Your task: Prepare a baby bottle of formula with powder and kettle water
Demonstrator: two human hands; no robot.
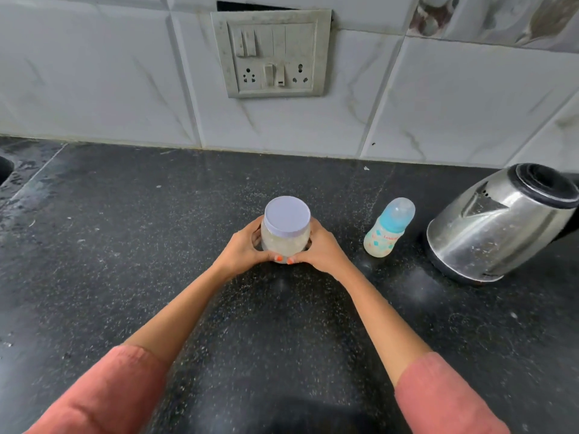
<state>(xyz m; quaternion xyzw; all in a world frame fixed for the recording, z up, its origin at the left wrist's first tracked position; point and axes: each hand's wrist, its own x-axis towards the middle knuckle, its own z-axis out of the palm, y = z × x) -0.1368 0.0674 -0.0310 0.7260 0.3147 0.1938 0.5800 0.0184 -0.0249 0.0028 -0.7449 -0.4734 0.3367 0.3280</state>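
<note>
A clear powder jar [285, 238] with a pale lilac lid stands upright on the black counter [156, 245], holding whitish powder. My left hand [242, 249] wraps its left side and my right hand [319, 250] its right side, thumbs meeting in front. To the right stands a small baby bottle [388, 228] with a blue collar and clear cap on. Further right sits a steel electric kettle [501, 223] with a black lid, spout facing left.
A tiled wall [109, 89] runs behind the counter, with a switch and socket plate [272, 54] above the jar. A dark rounded edge [4, 169] shows at the far left. Wet marks lie on the counter's left part.
</note>
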